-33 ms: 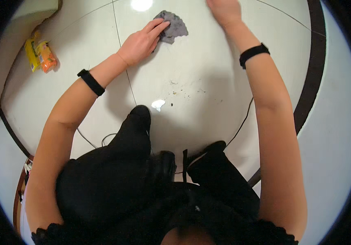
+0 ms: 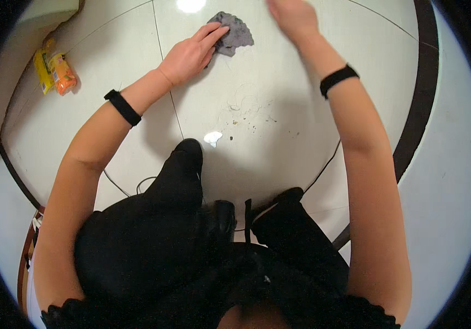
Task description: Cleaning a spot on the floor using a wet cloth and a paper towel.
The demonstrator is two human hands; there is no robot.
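My left hand (image 2: pixel 188 59) reaches to the upper middle of the floor. Its fingers rest together on a crumpled grey cloth (image 2: pixel 234 34), pressing it against the white tiles. At the top edge, right of the cloth, is my right hand (image 2: pixel 294 21). The frame cuts off its fingers, so what they hold, if anything, is hidden. Nearer my feet, between the two arms, small dark crumbs (image 2: pixel 243 123) and thin hairs lie scattered on the floor. Beside them is a small bright white patch (image 2: pixel 212 138); I cannot tell whether it is a scrap or a reflection.
A yellow and orange package (image 2: pixel 55 72) lies at the upper left near a pale furniture edge. My dark shoe (image 2: pixel 190 149) stands close to the crumbs. A thin black cable (image 2: pixel 324 164) runs along the floor behind my legs. Dark trim (image 2: pixel 419 98) borders the tiles at the right.
My right hand has shifted slightly left and up toward the top edge. More fine hairs show around the crumbs. My left hand and the cloth have barely moved.
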